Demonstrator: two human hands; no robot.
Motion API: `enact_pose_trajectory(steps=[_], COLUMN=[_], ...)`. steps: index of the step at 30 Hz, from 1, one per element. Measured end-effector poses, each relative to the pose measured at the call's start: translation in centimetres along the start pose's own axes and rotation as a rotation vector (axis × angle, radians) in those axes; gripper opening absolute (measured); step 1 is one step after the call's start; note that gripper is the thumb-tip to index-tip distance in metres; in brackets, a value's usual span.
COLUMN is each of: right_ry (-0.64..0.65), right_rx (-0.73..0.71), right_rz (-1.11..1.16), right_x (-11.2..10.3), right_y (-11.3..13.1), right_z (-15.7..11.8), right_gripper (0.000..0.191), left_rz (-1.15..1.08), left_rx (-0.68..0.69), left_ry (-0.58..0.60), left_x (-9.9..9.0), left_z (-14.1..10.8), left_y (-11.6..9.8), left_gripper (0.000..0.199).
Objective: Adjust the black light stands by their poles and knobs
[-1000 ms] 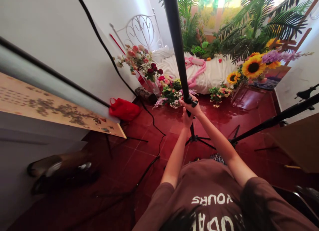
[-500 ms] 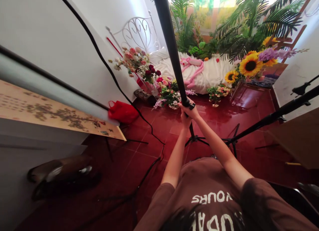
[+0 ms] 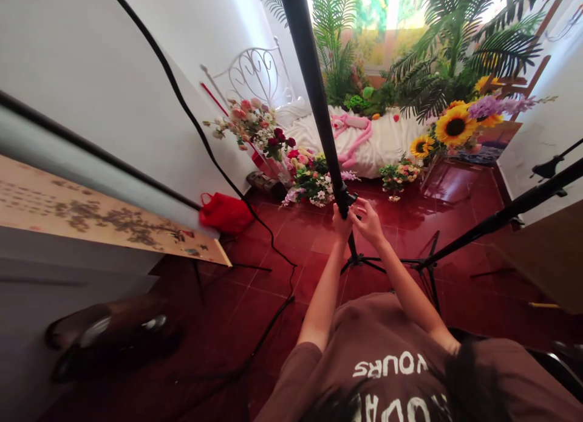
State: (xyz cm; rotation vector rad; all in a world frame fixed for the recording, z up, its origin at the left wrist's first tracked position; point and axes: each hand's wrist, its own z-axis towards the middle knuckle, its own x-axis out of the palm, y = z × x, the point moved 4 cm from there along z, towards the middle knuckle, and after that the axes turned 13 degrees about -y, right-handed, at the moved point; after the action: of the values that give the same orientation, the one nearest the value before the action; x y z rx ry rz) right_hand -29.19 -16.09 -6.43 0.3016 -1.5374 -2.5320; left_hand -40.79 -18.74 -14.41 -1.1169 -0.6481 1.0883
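A black light stand rises in front of me, slightly tilted in view, with a collar and knob partway down its pole. My left hand is closed around the pole just below that collar. To the right of the pole is my right hand, its fingers bent but apart, with the fingertips close to the knob and the pole. Whether those fingertips touch the knob I cannot tell. The stand's spread legs rest on the dark red tiled floor.
A second black stand slants in from the right. A black cable hangs at left and trails onto the floor near a red bag. Flower bunches, sunflowers and a white-draped bed lie ahead.
My right hand has let go of the pole and shifted right, its fingers now apart by the knob. My left hand stays wrapped around the pole. The view has tipped slightly.
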Motion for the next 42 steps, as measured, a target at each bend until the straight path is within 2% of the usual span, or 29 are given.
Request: enact_pose_trajectory(steps=[3,7,13,18,23,30,34,42], right_ry=[-0.09,0.013,0.075,0.05,0.005,-0.065,-0.097,-0.018], right_rx=[-0.109,-0.215,-0.119,-0.012,0.094,0.097,0.127,0.044], right_rz=[-0.126,-0.191,-0.253,-0.151,-0.143,-0.25,-0.297,-0.364], right_x=[-2.5,-2.8,-2.1,-1.6,-1.5,-2.3,-2.1,-1.4], right_y=[0.5,0.4,-2.0,-3.4,-3.5,-3.0,-3.5,-4.1], right_z=[-2.5,-4.1,-4.6,-5.3,-4.8,-3.1,-2.6,-2.2], right_gripper=[0.031,0.03,0.038,0.048,0.044,0.032,0.032,0.029], left_rz=[0.063,0.091,0.085,0.119,0.11,0.104,0.122,0.123], left_rx=[-0.021,-0.029,-0.025,-0.034,-0.013,0.006,-0.004,-0.046], left_ry=[-0.081,-0.109,-0.083,-0.091,-0.095,-0.081,-0.097,-0.078], left_x=[-0.1,0.1,0.0,-0.1,-0.1,-0.2,-0.2,-0.2], left_z=[0.0,-0.1,-0.1,-0.1,-0.1,-0.2,-0.1,-0.2], left_y=[0.0,0.1,-0.1,-0.4,-0.6,-1.0,-0.7,-0.5], left_gripper=[0.045,0.045,0.044,0.044,0.041,0.041,0.043,0.044])
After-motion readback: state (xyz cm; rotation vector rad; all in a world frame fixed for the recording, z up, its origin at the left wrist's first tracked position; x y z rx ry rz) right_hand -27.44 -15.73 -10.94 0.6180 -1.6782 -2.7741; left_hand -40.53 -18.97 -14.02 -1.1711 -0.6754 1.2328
